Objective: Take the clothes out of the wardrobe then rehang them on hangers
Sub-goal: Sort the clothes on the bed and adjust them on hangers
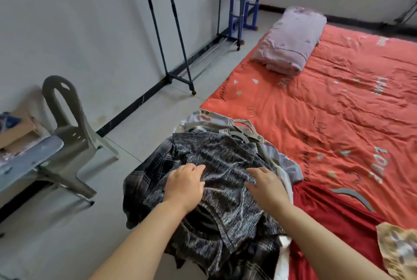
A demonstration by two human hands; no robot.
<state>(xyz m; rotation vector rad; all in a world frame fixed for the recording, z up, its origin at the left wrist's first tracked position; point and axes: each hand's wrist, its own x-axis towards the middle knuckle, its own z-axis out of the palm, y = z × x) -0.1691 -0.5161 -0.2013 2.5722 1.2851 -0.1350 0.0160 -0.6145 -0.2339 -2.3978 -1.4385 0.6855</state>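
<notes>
A heap of clothes lies on the near corner of the bed, topped by a grey mottled garment. Under it are a dark plaid shirt, a pale garment and a red one. Several grey hangers poke out at the far side of the heap. My left hand presses on the grey garment with its fingers curled into the cloth. My right hand rests flat on the same garment, fingers together. An empty black clothes rack stands by the wall.
The bed has an orange cover with a folded lilac quilt at its far end. A grey plastic chair and a grey table edge stand at the left. A blue stand is beyond the rack.
</notes>
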